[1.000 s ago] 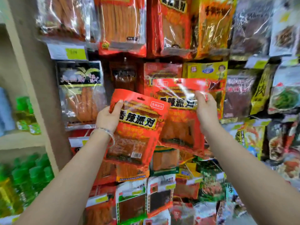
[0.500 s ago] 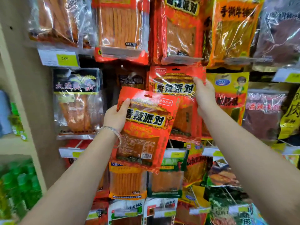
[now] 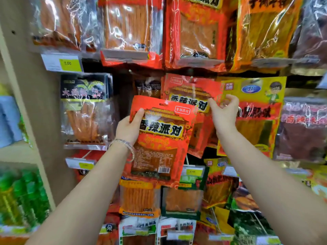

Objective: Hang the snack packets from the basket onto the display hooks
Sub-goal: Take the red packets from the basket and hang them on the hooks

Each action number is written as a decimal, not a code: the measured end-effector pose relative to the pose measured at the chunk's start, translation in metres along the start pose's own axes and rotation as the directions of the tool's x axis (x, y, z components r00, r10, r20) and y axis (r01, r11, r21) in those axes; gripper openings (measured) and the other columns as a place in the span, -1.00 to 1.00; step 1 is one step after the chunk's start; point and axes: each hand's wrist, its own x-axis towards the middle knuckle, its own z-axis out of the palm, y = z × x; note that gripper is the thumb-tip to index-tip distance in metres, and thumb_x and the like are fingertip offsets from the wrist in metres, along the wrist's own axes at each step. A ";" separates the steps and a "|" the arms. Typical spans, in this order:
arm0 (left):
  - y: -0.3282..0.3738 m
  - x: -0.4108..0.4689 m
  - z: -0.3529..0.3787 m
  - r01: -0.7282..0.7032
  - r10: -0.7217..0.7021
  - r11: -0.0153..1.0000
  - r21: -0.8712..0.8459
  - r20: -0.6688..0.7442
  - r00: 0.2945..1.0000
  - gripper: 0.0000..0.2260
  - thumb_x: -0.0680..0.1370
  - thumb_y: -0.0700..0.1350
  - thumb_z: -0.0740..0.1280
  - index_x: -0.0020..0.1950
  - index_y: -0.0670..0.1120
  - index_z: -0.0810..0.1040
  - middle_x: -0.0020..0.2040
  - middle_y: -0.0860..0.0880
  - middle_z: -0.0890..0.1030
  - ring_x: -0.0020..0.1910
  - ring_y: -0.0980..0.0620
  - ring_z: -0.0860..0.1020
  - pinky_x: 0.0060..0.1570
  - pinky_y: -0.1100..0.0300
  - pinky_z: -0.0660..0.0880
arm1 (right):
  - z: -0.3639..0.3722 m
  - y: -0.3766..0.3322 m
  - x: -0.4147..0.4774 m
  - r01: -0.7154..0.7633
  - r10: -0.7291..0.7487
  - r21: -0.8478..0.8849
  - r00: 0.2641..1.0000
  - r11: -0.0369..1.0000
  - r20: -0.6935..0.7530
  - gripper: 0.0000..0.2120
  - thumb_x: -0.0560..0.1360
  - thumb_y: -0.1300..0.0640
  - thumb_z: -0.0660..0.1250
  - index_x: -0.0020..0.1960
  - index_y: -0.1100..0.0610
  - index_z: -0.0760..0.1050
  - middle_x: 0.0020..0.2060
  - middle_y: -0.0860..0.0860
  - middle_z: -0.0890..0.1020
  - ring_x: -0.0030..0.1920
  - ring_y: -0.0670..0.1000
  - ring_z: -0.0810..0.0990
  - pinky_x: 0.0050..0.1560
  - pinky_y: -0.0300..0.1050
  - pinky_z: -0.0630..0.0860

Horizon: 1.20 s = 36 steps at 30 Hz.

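My left hand [image 3: 129,129] grips a red snack packet [image 3: 162,144] by its upper left edge and holds it upright in front of the display. Behind it a second, identical red packet [image 3: 189,92] hangs high on the rack, its top at a metal display hook [image 3: 191,79]. My right hand [image 3: 223,110] pinches that packet's right edge with curled fingers. The basket is out of view.
Hanging snack packets fill the rack: orange and red ones above [image 3: 131,29], a yellow packet [image 3: 256,106] to the right, a clear packet with a black header [image 3: 83,106] to the left. A beige upright post [image 3: 26,96] borders the rack. Green bottles [image 3: 19,200] stand lower left.
My right hand lifted the second red packet up to the hook and slid down to its right edge. My left hand raised its packet slightly and the view tilted upward.
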 end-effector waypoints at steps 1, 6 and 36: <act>-0.001 0.000 0.000 0.001 -0.001 1.000 0.002 0.010 1.000 -0.58 0.46 0.31 0.24 -0.24 -0.03 0.56 -0.26 -0.04 0.62 -0.20 -0.09 0.62 -0.05 -0.03 0.55 | -0.004 0.000 -0.007 0.080 -0.082 -0.039 0.995 0.996 -0.056 -0.54 0.47 0.06 0.40 0.27 0.20 0.34 0.12 0.07 0.41 0.06 0.03 0.44 0.06 -0.29 0.34; 0.003 -0.003 -0.002 -0.001 0.001 1.000 -0.008 0.063 0.998 -0.56 0.45 0.32 0.24 -0.18 -0.06 0.58 -0.22 -0.09 0.62 -0.16 -0.15 0.63 -0.06 -0.03 0.56 | -0.010 -0.007 -0.046 0.159 -0.172 0.069 0.949 0.985 0.264 -0.86 0.53 -0.03 0.30 -0.14 0.00 0.46 -0.23 -0.13 0.51 -0.22 -0.17 0.48 -0.09 -0.21 0.40; -0.001 -0.016 -0.081 -0.102 0.171 0.974 -0.202 0.364 0.916 -0.76 0.59 -0.21 0.21 -0.02 0.13 0.52 -0.18 0.13 0.67 -0.18 0.08 0.65 -0.20 0.15 0.58 | 0.054 -0.036 -0.127 0.077 -0.084 0.045 0.980 0.996 0.182 -0.51 0.42 -0.21 0.37 0.25 -0.07 0.34 0.21 -0.09 0.37 0.27 -0.04 0.35 0.28 -0.08 0.29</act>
